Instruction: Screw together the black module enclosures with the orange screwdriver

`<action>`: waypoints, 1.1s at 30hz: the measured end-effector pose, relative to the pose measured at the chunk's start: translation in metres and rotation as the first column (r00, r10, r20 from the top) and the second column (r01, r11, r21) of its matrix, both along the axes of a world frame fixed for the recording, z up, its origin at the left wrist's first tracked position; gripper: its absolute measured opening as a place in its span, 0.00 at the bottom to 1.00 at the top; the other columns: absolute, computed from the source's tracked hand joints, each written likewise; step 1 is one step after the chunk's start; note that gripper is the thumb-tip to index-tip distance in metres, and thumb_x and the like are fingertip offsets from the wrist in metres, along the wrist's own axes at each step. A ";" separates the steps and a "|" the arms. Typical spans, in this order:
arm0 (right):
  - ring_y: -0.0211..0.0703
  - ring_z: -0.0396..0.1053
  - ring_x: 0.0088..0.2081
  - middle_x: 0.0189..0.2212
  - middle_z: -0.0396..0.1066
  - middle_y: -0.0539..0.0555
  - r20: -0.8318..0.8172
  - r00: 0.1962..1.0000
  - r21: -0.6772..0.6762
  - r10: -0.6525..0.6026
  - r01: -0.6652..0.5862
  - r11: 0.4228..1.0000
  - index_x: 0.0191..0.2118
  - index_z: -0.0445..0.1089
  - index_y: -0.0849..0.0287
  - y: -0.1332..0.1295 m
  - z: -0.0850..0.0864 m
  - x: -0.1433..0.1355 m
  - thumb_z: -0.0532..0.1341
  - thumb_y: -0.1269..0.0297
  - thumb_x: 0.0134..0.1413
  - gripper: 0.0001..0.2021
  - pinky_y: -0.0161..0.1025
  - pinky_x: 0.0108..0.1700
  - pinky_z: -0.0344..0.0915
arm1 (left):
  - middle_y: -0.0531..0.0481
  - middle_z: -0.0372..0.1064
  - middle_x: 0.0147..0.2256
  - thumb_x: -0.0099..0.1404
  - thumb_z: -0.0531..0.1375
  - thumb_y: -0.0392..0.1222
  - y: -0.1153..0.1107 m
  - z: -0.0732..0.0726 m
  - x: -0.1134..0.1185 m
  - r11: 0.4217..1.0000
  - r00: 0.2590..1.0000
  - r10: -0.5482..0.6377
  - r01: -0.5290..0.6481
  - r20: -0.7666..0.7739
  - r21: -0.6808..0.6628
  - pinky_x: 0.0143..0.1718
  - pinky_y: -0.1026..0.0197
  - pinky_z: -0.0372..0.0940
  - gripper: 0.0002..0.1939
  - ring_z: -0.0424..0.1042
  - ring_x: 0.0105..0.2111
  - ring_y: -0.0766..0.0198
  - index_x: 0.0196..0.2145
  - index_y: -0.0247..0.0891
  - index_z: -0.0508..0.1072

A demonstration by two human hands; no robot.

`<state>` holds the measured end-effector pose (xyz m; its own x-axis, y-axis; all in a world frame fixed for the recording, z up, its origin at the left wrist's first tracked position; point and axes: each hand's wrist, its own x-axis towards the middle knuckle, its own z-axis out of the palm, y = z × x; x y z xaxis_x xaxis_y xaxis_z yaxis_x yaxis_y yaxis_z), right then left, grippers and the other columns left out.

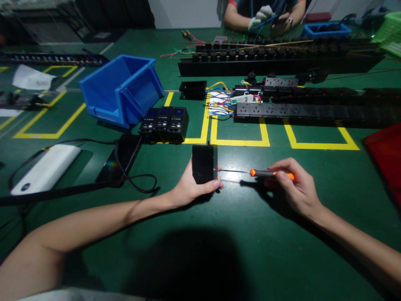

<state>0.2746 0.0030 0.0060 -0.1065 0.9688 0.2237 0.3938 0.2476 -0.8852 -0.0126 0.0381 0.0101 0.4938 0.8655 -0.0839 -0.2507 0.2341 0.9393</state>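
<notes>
In the head view my left hand (191,184) is closed round a small black box-shaped module (202,163), holding it up over the green table. My right hand (297,186) grips a screwdriver (266,173) with an orange and dark grey handle. Its thin shaft lies level and points left, and the tip meets the right side of the module; a screw there is too small to make out. Beyond my left hand, several similar black modules (164,124) with small displays stand side by side.
Behind the modules stands a blue bin (122,90). Black socket strips (282,109) with loose coloured wires lie at the back right. A phone (120,159), a white power bank (46,167) and cables are at left. A red bin (385,154) is at right. Across the table a co-worker's gloved hand (261,16) handles blue wires.
</notes>
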 end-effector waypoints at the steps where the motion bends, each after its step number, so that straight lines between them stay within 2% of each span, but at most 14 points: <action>1: 0.44 0.72 0.31 0.34 0.71 0.53 0.003 1.000 0.064 -0.011 0.010 0.998 0.45 0.67 0.53 0.000 -0.001 0.000 0.61 0.57 0.64 0.08 0.41 0.31 0.69 | 0.47 0.70 0.37 0.57 0.70 0.39 0.000 0.000 0.000 1.000 1.000 0.000 0.000 0.001 0.003 0.36 0.56 0.73 0.29 0.76 0.32 0.62 0.45 0.37 0.55; 3: 0.47 0.72 0.37 0.39 0.69 0.55 -0.008 1.000 0.202 -0.015 0.017 0.979 0.47 0.65 0.52 0.001 -0.002 -0.002 0.64 0.60 0.60 0.12 0.44 0.36 0.70 | 0.47 0.70 0.37 0.57 0.70 0.39 0.000 0.000 0.000 1.000 1.000 0.000 0.000 -0.002 0.006 0.35 0.57 0.73 0.29 0.76 0.32 0.62 0.45 0.37 0.55; 5: 0.47 0.70 0.38 0.38 0.68 0.54 -0.036 0.999 0.296 0.024 -0.012 0.955 0.47 0.63 0.51 0.001 -0.002 -0.004 0.65 0.65 0.59 0.13 0.44 0.37 0.70 | 0.47 0.70 0.37 0.57 0.71 0.40 0.000 0.000 0.000 1.000 1.000 0.001 -0.001 -0.008 0.005 0.35 0.57 0.73 0.29 0.76 0.32 0.62 0.45 0.37 0.55; 8: 0.45 0.70 0.36 0.36 0.69 0.53 -0.051 0.996 0.349 0.069 -0.047 0.936 0.46 0.65 0.52 0.001 -0.003 -0.006 0.64 0.70 0.58 0.12 0.42 0.33 0.68 | 0.47 0.70 0.37 0.56 0.71 0.41 0.000 0.000 0.000 1.000 1.000 0.001 -0.001 -0.011 0.000 0.36 0.56 0.73 0.29 0.76 0.32 0.62 0.46 0.37 0.56; 10: 0.45 0.71 0.36 0.36 0.70 0.54 -0.043 0.998 0.350 0.047 -0.029 0.936 0.45 0.67 0.53 0.000 -0.004 -0.006 0.64 0.71 0.58 0.12 0.42 0.33 0.69 | 0.47 0.70 0.37 0.56 0.71 0.41 0.000 0.001 0.000 1.000 1.000 -0.001 0.001 -0.010 -0.002 0.36 0.56 0.73 0.29 0.76 0.32 0.62 0.45 0.38 0.56; 13: 0.45 0.74 0.35 0.37 0.73 0.54 -0.011 1.000 0.333 -0.007 0.010 0.943 0.46 0.70 0.53 -0.001 -0.004 -0.004 0.66 0.71 0.57 0.12 0.42 0.32 0.71 | 0.47 0.70 0.36 0.56 0.71 0.41 -0.001 0.001 0.000 1.000 1.000 -0.002 0.002 -0.010 -0.001 0.37 0.55 0.73 0.29 0.76 0.32 0.61 0.46 0.37 0.56; 16: 0.41 0.74 0.28 0.34 0.75 0.53 0.037 0.999 0.279 -0.017 0.007 0.960 0.46 0.72 0.54 -0.003 -0.003 -0.002 0.66 0.70 0.58 0.11 0.38 0.27 0.70 | 0.47 0.70 0.36 0.56 0.71 0.41 -0.001 0.001 0.000 1.000 1.000 -0.001 0.001 -0.008 0.008 0.36 0.55 0.73 0.28 0.76 0.32 0.61 0.45 0.37 0.57; 20: 0.35 0.69 0.19 0.25 0.74 0.48 0.051 0.999 0.162 0.003 -0.012 0.987 0.46 0.73 0.56 -0.004 -0.001 -0.001 0.66 0.67 0.60 0.09 0.33 0.20 0.65 | 0.48 0.71 0.36 0.56 0.71 0.42 0.000 0.000 -0.001 1.000 1.000 -0.005 0.006 -0.023 0.019 0.36 0.55 0.72 0.28 0.76 0.32 0.61 0.45 0.37 0.58; 27: 0.32 0.61 0.14 0.17 0.69 0.45 0.079 0.997 0.009 0.024 -0.025 1.000 0.40 0.73 0.56 -0.003 0.005 -0.001 0.62 0.61 0.65 0.05 0.31 0.15 0.56 | 0.48 0.70 0.36 0.56 0.72 0.42 -0.001 0.000 0.000 1.000 1.000 -0.005 0.005 -0.027 0.009 0.36 0.55 0.72 0.29 0.76 0.32 0.61 0.45 0.37 0.58; 30: 0.36 0.67 0.18 0.21 0.71 0.48 0.079 0.996 0.019 0.039 -0.041 0.999 0.40 0.71 0.55 -0.001 0.005 -0.002 0.60 0.60 0.66 0.06 0.32 0.19 0.62 | 0.47 0.71 0.35 0.55 0.72 0.42 -0.001 0.001 0.000 1.000 0.999 -0.002 0.002 -0.035 -0.001 0.35 0.55 0.72 0.29 0.76 0.32 0.61 0.45 0.37 0.58; 33: 0.45 0.74 0.33 0.35 0.73 0.54 0.073 0.997 0.186 0.001 -0.015 0.982 0.46 0.68 0.53 0.002 0.003 -0.004 0.65 0.60 0.59 0.11 0.40 0.31 0.73 | 0.48 0.71 0.35 0.56 0.72 0.42 -0.001 0.002 0.001 1.000 1.000 0.011 -0.011 -0.018 -0.004 0.35 0.55 0.72 0.29 0.76 0.32 0.61 0.45 0.37 0.58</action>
